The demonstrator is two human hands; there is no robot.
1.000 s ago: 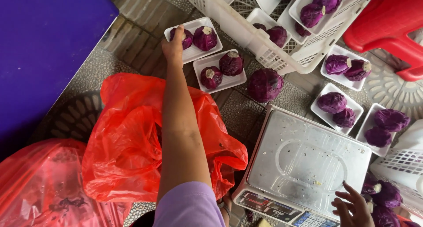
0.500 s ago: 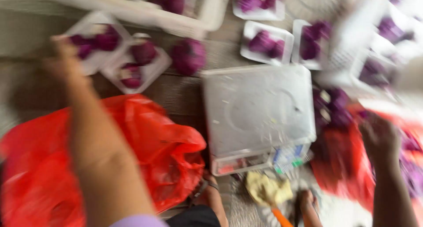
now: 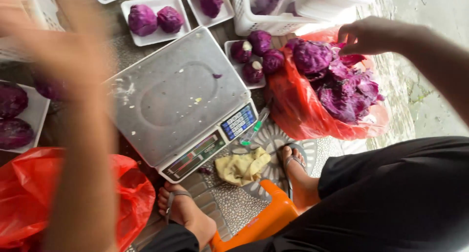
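My left hand [image 3: 46,46] is a blur at the upper left, fingers spread, hovering over the left edge of the metal weighing scale [image 3: 176,98] and a white tray [image 3: 34,117] of purple cabbages; it seems to hold nothing. My right hand [image 3: 373,34] reaches down at the upper right, fingers curled just above the purple cabbage pieces [image 3: 342,83] piled in a red plastic bag [image 3: 303,112]. Whether those fingers grip a leaf I cannot tell. The scale's pan is bare apart from small scraps.
White trays of purple cabbages [image 3: 155,18] lie beyond the scale, and a white crate [image 3: 273,12] stands at the top. Another red bag [image 3: 53,198] sits lower left. My sandalled feet [image 3: 188,213], a yellow cloth [image 3: 243,165] and an orange stool [image 3: 266,218] are below.
The view has swung right, from the left trays to the scale and the right-hand bag. My left arm pulled back from the far tray. My right hand rose to the cabbage bag.
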